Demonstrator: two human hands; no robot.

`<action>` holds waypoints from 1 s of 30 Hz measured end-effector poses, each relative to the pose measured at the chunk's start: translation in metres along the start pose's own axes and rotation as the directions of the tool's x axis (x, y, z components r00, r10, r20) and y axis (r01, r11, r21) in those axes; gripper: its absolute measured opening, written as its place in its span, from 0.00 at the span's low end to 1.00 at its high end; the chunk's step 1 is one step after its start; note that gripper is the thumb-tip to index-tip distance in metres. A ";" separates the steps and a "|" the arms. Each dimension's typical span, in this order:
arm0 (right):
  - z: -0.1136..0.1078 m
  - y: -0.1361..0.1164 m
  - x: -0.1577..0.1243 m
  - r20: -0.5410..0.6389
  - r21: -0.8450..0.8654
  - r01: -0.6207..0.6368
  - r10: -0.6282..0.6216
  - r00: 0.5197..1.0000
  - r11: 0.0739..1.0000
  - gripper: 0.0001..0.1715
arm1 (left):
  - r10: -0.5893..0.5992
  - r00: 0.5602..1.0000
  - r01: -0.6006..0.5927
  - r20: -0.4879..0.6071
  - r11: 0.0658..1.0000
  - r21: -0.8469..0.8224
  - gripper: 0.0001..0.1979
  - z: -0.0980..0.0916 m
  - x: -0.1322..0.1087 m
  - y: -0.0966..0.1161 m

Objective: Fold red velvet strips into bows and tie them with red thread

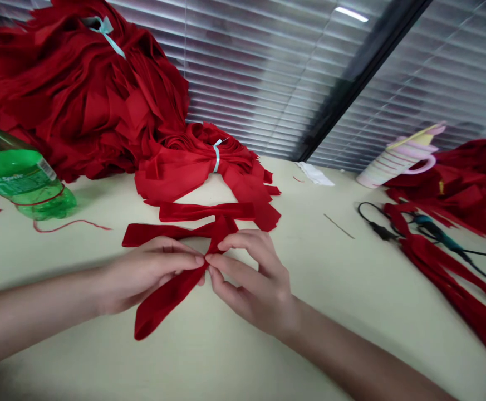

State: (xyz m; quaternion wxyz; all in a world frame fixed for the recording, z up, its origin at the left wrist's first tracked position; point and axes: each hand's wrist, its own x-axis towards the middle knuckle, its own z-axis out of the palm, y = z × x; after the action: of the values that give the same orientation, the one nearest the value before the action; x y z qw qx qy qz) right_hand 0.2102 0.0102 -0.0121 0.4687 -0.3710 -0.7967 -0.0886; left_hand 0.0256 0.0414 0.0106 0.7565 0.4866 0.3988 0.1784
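Both hands, left hand (pixel 142 273) and right hand (pixel 255 284), pinch red ribbon bow (pixel 176 262) center mid-tabletop (pixel 226 345); loops folded, center unbound; tied ribbon bundle (pixel 201 161) behind.

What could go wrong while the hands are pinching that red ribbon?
1. The left hand and right hand pinch the red ribbon strip only with fingertips, so the fold might slip open.
2. The green Sprite bottle lies on its side near a loose red thread; a bump could roll it.
3. The black cable lies tangled in the ribbon strips on the right and could snag.
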 end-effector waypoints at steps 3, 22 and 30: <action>0.000 -0.001 0.000 0.077 0.045 0.017 -0.020 0.997 0.999 0.08 | 0.062 0.995 -0.085 0.084 0.944 0.318 0.13 0.000 -0.003 0.001; 0.000 -0.016 -0.004 0.200 0.270 -0.242 0.191 0.961 0.932 0.08 | 0.011 0.972 -0.159 0.236 0.769 0.619 0.16 -0.004 -0.013 -0.003; -0.010 -0.011 0.002 0.335 0.278 -0.198 0.098 0.937 0.940 0.05 | -0.071 0.972 -0.062 0.224 0.841 0.538 0.14 -0.007 -0.010 0.014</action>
State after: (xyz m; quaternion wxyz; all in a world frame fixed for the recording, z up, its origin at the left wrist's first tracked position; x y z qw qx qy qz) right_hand 0.2091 -0.0014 -0.0024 0.3923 -0.3625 -0.8348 0.1334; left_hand 0.0159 0.0459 0.0256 0.6305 0.6968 0.3419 -0.0021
